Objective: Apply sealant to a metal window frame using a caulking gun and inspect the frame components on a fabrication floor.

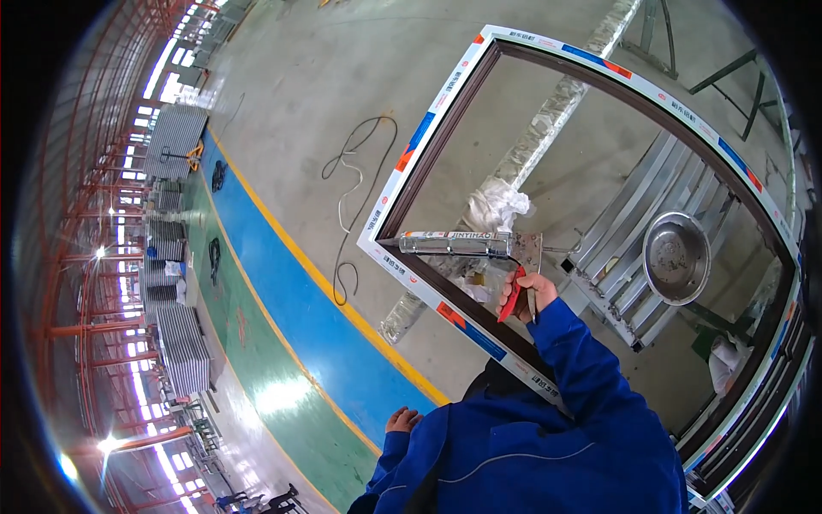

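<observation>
In my right hand (533, 295) is a caulking gun (462, 246) with a red trigger, my fingers wrapped round its grip. The gun carries a silvery tube with print on it. Its front end points left, at the near-left inner corner of a large dark window frame (435, 116). White protective tape with blue and orange patches covers the frame's faces. Whether the nozzle touches the corner is too small to tell. My left hand (402, 420) hangs low beside my body, left of the frame, its fingers curled with nothing seen in them.
A plastic-wrapped beam (552, 120) runs under the frame, with white crumpled wrapping (497, 204) on it. Below the frame opening, a round metal basin (676, 257) rests on metal slats (599, 248). A loose cable (347, 248) lies on the floor. Stacked panels (181, 347) stand far left.
</observation>
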Available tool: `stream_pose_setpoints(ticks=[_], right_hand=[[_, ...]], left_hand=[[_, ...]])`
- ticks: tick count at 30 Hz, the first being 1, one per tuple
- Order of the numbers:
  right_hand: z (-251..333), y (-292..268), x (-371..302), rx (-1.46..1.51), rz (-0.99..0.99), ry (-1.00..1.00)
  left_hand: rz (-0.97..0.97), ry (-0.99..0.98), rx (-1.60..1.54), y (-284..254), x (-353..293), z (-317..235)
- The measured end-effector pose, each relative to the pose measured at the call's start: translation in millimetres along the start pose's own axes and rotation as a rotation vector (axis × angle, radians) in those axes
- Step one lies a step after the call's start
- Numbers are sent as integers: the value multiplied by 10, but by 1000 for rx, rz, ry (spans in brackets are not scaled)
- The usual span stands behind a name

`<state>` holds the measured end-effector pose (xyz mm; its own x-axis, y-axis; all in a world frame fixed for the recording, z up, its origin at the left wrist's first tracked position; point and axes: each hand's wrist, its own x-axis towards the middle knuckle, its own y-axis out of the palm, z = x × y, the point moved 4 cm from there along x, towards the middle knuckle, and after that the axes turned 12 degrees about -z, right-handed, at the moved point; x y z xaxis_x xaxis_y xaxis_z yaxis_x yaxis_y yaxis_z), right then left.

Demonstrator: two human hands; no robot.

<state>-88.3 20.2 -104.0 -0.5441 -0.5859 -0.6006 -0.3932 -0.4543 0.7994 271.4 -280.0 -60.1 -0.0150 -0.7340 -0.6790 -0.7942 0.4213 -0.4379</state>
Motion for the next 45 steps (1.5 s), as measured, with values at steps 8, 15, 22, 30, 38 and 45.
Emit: stream_pose_setpoints(ticks=[8, 15, 22, 30, 38, 45], right_hand=[[22, 13, 15, 11, -12, 5], [15, 27, 10, 6, 8, -17], [27, 77, -35, -8, -81, -20], [53, 122, -69, 7, -55, -5], [66, 196, -106, -42, -61, -3], [67, 207, -115, -22, -112, 3]], left_hand=[[22, -19, -36, -7, 210, 122], [34, -27, -42, -7, 198, 118], [19, -39, -31, 53, 125, 86], [5, -37, -45, 126, -17, 13], [29, -14, -42, 101, 23, 12], [20, 1, 2, 110, 22, -18]])
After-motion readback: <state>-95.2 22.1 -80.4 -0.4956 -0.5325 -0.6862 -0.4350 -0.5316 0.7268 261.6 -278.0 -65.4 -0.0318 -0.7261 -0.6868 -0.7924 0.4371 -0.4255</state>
